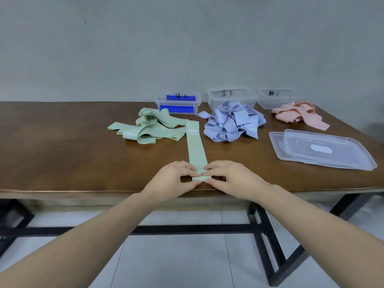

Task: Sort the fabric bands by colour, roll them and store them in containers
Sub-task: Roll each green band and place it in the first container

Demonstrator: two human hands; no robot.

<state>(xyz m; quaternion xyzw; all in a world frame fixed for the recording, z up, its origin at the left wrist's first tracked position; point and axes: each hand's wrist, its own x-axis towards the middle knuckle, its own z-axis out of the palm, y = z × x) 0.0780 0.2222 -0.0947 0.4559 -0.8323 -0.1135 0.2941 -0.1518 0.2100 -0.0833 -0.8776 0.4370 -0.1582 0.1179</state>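
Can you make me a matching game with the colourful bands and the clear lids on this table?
Things:
1. green pile
2. blue pile
3. pink pile
4. clear lids

Places:
A. in front of the box marked C
B. far right, nearest the table's front edge
C. in front of the box with blue tape
D. in front of the box marked B

Pairs: 1-C, 2-D, 3-A, 4-B

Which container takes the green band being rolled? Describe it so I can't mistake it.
Three clear containers line the table's far edge by the wall. Take the leftmost container, behind the green pile. It alone has blue tape strips and a lid on.
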